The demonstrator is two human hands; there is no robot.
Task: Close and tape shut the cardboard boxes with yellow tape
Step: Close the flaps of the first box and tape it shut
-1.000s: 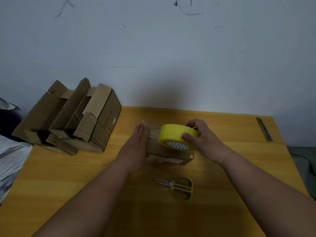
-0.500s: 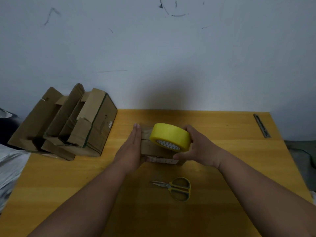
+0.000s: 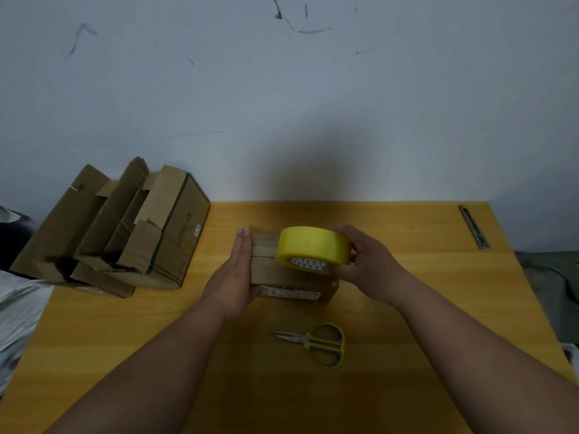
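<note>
Above the small cardboard box (image 3: 275,270), the right hand (image 3: 369,264) grips the yellow tape roll (image 3: 313,247). Against the box's left side, the left hand (image 3: 233,277) presses flat, fingers straight and together. Scissors (image 3: 316,343) lie just nearer than the box.

No legible text: white label (image 3: 293,293) on small box (image 3: 266,272) front, sticker (image 3: 197,229) on large box (image 3: 175,242) side, print inside tape roll (image 3: 313,247) core all too blurred.

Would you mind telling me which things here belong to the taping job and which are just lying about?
In use:
small cardboard box, steadied by left hand
yellow tape roll, held by right hand
scissors
open boxes, still untaped

Lying about:
metal tool at the table's far right corner
</note>
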